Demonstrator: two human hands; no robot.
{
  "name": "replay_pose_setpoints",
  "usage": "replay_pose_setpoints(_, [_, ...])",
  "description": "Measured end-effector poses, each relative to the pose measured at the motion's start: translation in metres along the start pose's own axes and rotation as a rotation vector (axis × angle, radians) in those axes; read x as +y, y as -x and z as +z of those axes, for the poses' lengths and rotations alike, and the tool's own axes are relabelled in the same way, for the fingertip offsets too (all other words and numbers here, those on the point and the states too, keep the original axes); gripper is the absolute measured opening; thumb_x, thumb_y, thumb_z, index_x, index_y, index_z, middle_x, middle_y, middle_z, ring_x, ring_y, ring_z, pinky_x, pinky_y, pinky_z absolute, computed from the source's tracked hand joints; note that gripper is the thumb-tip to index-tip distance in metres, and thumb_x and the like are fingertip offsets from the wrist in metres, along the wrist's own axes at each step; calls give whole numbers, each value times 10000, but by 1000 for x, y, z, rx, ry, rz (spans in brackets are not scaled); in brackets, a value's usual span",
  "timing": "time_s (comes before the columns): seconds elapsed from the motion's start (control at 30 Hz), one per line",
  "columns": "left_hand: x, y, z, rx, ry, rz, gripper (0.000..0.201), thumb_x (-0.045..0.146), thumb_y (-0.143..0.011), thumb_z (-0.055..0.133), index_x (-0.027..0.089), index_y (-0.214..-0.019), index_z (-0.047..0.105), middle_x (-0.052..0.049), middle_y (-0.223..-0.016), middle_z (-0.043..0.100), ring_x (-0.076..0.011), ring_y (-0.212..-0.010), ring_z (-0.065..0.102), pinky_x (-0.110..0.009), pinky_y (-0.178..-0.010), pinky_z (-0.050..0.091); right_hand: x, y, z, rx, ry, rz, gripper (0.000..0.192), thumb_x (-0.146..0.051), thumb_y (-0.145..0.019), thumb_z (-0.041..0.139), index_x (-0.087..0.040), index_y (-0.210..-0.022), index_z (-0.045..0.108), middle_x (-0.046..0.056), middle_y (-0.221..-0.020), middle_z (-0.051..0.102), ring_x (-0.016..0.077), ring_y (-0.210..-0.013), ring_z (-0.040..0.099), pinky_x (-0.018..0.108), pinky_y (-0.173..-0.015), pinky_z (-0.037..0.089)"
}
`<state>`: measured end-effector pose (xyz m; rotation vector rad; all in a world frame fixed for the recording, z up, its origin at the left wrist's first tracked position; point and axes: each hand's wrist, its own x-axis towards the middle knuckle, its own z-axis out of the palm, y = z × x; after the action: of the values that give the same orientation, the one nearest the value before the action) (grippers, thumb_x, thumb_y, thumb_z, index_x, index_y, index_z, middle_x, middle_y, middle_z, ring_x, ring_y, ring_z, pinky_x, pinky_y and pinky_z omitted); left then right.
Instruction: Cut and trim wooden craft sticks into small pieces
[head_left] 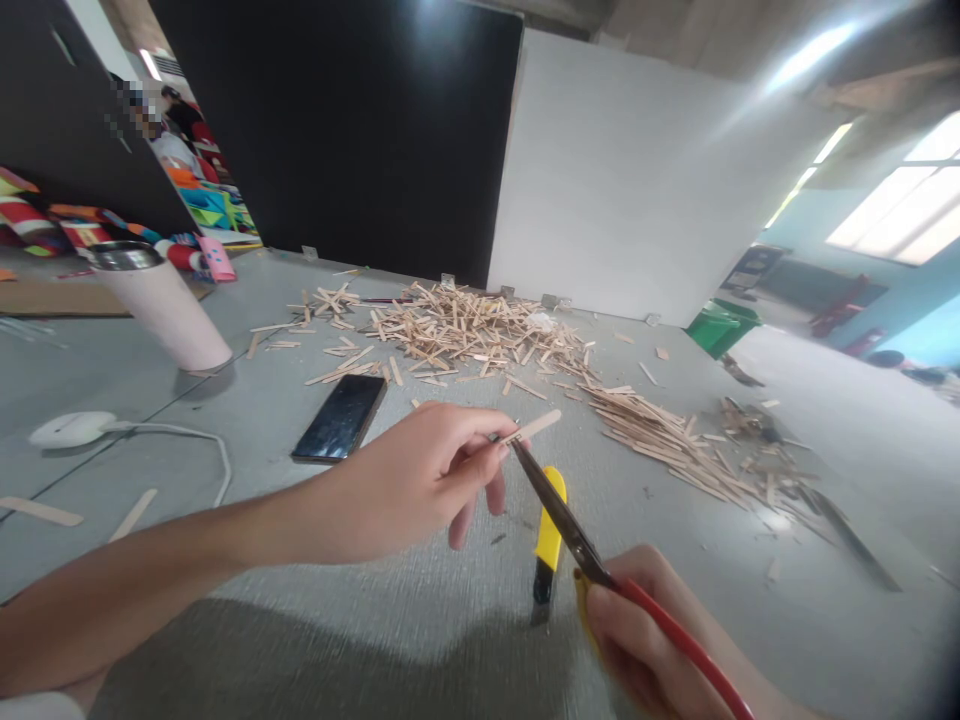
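While the left hand pinches a wooden craft stick between thumb and fingertips above the grey table, the right hand is closed around the red handles of a pair of scissors, whose blade tips meet the stick's near end. Just below the blades lies a yellow utility knife. At ten o'clock from the left hand rests a black phone. A heap of craft sticks spreads at twelve o'clock, with a pink tumbler farther off at ten o'clock.
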<state>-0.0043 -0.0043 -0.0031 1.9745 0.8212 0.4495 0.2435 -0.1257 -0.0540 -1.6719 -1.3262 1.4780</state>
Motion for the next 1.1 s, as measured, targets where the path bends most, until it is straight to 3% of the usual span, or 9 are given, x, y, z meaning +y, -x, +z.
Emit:
replay_pose_setpoints(0.23, [-1, -1, 1, -18, -3, -6, 302, 350, -1156, 408, 203, -1140, 671, 23, -862, 772, -64, -515, 665, -213, -502, 418, -3, -1, 1, 19, 57, 5, 509, -712, -945, 620, -248, -761, 516, -83, -545, 445, 111, -500, 320, 298, -520, 281])
replay_pose_setpoints(0.57, [-1, -1, 3, -36, 75, -34, 272, 338, -1157, 390, 199, -1077, 610, 7, -904, 789, -70, -499, 672, -215, -488, 409, -9, -5, 3, -80, 100, -25, 765, -970, -830, 498, -249, -587, 407, -52, -552, 356, 110, -504, 283, 276, -448, 207])
replay_pose_setpoints(0.83, [-2, -2, 1, 3, 59, -14, 302, 397, -1163, 383, 210, -1084, 607, 17, -875, 772, -75, -497, 659, -219, -505, 445, 4, -6, 3, -98, 66, -2, 687, -878, -903, 518, -258, -630, 405, -50, -599, 372, 112, -513, 304, 264, -447, 241])
replay_pose_setpoints(1.0, [-3, -1, 1, 7, 63, -12, 305, 392, -1164, 388, 209, -1063, 611, 21, -875, 773, -70, -502, 664, -212, -505, 441, 3, -3, -7, -75, 95, -104, 507, -707, -916, 682, -222, -808, 581, -9, -726, 533, 149, -628, 461, 292, -610, 433])
replay_pose_setpoints(1.1, [-3, -1, 2, 6, 63, -3, 287, 370, -1163, 392, 210, -1097, 622, 21, -880, 778, -62, -497, 657, -202, -503, 437, 2, 0, -8, -80, 103, -133, 495, -703, -932, 666, -215, -871, 607, -13, -733, 535, 151, -635, 455, 286, -592, 412])
